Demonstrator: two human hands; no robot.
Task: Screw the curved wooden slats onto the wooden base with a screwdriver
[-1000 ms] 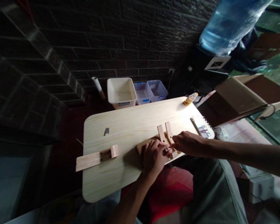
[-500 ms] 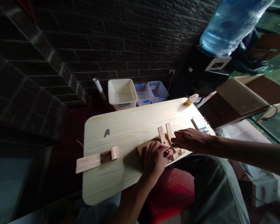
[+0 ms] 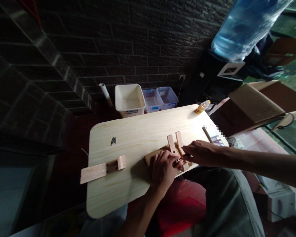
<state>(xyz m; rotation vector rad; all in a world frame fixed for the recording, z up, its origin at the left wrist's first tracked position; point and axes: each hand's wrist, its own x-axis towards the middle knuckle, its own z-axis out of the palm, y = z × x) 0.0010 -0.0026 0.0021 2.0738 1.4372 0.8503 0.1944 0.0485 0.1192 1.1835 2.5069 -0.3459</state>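
Note:
My left hand is shut around a brown wooden board, its fingertips reaching a small metal part. Two pale wooden slats stand out from the board's far side, their lower ends partly hidden. My right hand comes in from the right and pinches a small dark tool, perhaps a screwdriver, its tip close to my left fingers. A similar joined wooden piece lies at the pine table's left edge. A few dark screws lie farther up.
A yellow bottle and a wooden stick lie on the table's far right. Behind it stand a white basket and two clear bins. An open cardboard box is at right, with a brick wall at left.
The view has drifted slightly. My right hand has dropped a little toward the board, and the small dark tool now shows between my two hands.

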